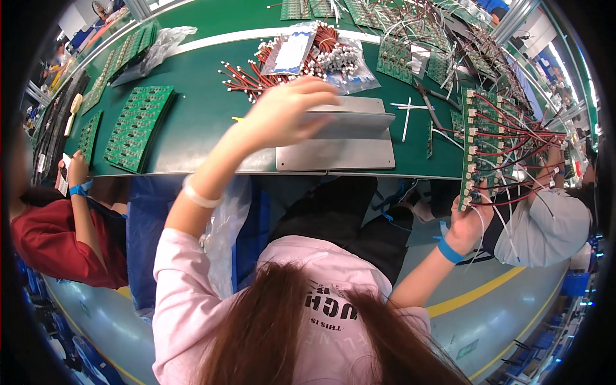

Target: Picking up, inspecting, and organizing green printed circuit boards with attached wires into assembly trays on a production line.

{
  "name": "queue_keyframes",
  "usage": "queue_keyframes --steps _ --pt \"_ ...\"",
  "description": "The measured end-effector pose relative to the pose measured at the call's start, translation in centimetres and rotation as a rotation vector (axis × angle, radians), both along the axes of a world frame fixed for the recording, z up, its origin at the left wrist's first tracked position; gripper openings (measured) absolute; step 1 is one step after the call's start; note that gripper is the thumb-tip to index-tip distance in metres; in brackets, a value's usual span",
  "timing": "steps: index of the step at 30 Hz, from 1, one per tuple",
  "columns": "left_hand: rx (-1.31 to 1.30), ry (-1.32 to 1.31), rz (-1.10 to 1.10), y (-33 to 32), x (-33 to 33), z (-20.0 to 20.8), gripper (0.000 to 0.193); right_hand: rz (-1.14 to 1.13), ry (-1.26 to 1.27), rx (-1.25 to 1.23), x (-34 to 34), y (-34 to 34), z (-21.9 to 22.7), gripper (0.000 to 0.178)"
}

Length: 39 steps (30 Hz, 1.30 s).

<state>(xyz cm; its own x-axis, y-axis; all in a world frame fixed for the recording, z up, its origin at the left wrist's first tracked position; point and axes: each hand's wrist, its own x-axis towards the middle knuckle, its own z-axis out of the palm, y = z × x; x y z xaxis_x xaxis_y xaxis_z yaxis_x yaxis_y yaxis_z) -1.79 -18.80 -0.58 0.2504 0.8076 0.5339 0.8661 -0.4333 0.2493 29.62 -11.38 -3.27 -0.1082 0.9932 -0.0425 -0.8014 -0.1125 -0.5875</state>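
Observation:
My left hand [289, 112] is over a silvery metal plate with a raised bar [350, 126], fingers stretched out and thumb apart. It holds nothing that I can see; whether it touches the bar I cannot tell. Off to the right, my right hand [468, 224] grips the lower end of a green circuit board [470, 138], held upright beside the table's edge. Red, black and white wires run from the row of white connectors along that board. Just beyond the plate lies a heap of red and black cables with white plugs [247, 80], partly under clear plastic bags [290, 50].
Green circuit boards [138, 128] stack on the left of the green table [205, 138]. Pliers [428, 106] and white cable ties [406, 122] lie right of the plate. More wired boards [394, 58] fill the back right. Co-workers sit on both sides; one red sleeve [61, 240] shows at left.

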Motion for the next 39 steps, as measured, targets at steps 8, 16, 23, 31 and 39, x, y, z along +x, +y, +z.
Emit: queue_keyframes --steps 8,16,23,31,39 --pt "-0.202 0.132 -0.072 4.8 4.9 -2.3 0.040 -0.021 0.041 -0.068 -0.4 -0.5 1.0 0.016" --pt "-0.252 0.058 -0.060 2.9 2.4 -1.8 0.044 -0.119 -0.047 0.005 1.0 -0.6 0.5 0.019" --pt "-0.328 0.028 -0.031 0.7 -0.1 -0.8 0.040 0.107 0.101 0.070 1.3 -0.5 0.6 0.018" --pt "-0.218 -0.475 0.332 -2.6 -3.7 -1.2 0.015 0.007 0.001 0.127 1.7 -0.5 0.3 0.015" --pt "-0.468 -0.711 0.199 -5.2 -6.0 -2.4 0.020 0.079 0.065 0.056 1.0 -0.3 0.6 0.015"
